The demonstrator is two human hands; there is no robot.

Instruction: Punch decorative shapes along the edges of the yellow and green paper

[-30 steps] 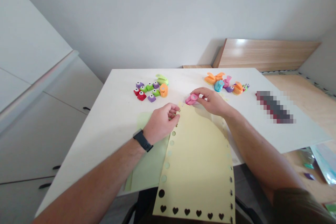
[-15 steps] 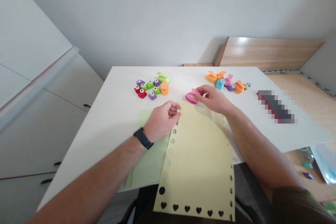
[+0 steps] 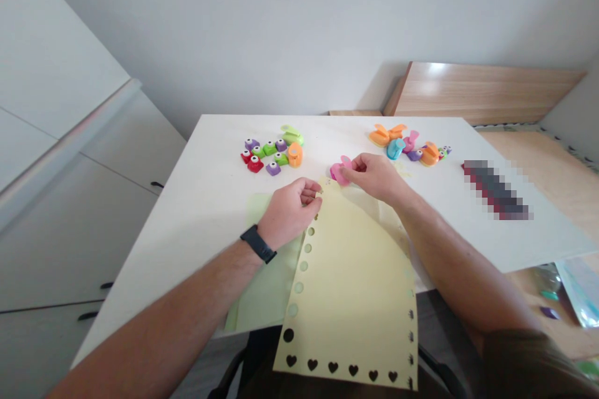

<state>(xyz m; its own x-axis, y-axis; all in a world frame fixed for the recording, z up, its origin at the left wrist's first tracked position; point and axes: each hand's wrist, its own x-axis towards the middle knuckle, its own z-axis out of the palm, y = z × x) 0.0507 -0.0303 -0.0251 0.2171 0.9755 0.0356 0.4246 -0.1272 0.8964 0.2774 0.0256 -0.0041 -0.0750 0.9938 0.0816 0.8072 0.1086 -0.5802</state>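
Head view: both forearms reach in from the bottom edge over a white surface [image 3: 187,243].

Left hand [image 3: 287,212]: curled, with the fingertips pinching the top corner of the pale yellow card sheet [image 3: 349,287]; black watch strap [image 3: 258,244] on the wrist.

Right hand [image 3: 377,177]: fingers closed, grasping the pink craft punch [image 3: 340,173] at the sheet's 12 o'clock, just beside the corner. Whether the card enters the punch: cannot tell.

Sheet: lies at the surface's 6 o'clock, overhanging the near edge and partly covering a pale green sheet [image 3: 264,274]. Round holes [image 3: 303,266] run down one side, heart-shaped holes [image 3: 332,367] along the near edge.

Handling: card looks light, thin, fairly stiff; likely to flex if unsupported, so best held at its margin. Punch: light, smooth plastic; best pinched by the body.

Nearby: small punches [image 3: 269,148] at 11 o'clock, larger punches [image 3: 395,148] at 1 o'clock.
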